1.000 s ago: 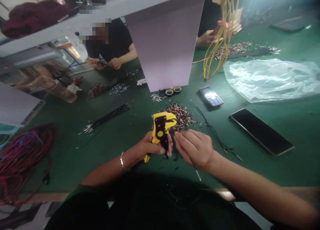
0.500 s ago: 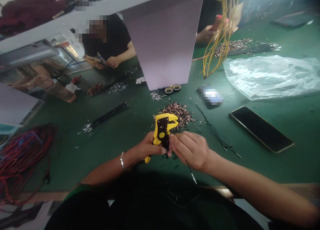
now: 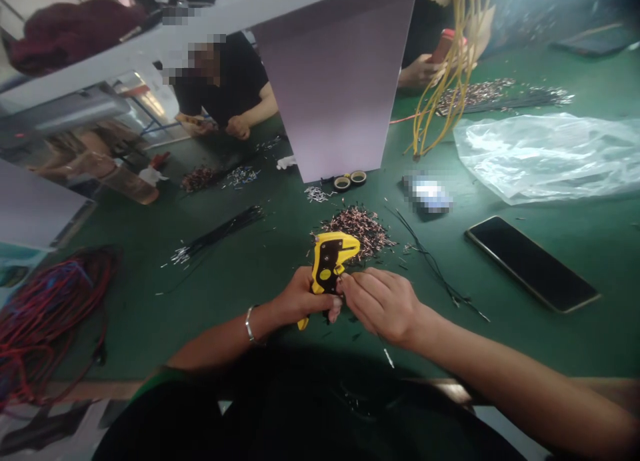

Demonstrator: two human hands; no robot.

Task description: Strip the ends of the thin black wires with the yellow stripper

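My left hand (image 3: 305, 297) is wrapped round the handles of a yellow and black wire stripper (image 3: 328, 261), its jaws pointing to the right. Beside the tool, my right hand (image 3: 383, 304) is closed in a pinch on a thin black wire, whose pale end (image 3: 389, 358) hangs out below the palm. Just beyond the tool lies a heap of small copper and black wire scraps (image 3: 367, 227). A bundle of black wires (image 3: 220, 233) rests to the left, and a few loose black wires (image 3: 430, 264) lie to the right of my right hand.
A phone (image 3: 530, 264) and a plastic bag (image 3: 555, 157) lie on the green table (image 3: 225, 301) at right. Red cables (image 3: 55, 314) are coiled at left. Tape rolls (image 3: 350, 180) sit by an upright panel (image 3: 340, 94). Across the table are two people's hands; yellow wires (image 3: 445, 107) hang.
The stripper's handles and jaws have closed together somewhat in my left hand. My right hand stays beside it with the wire. The whole view has shifted slightly.
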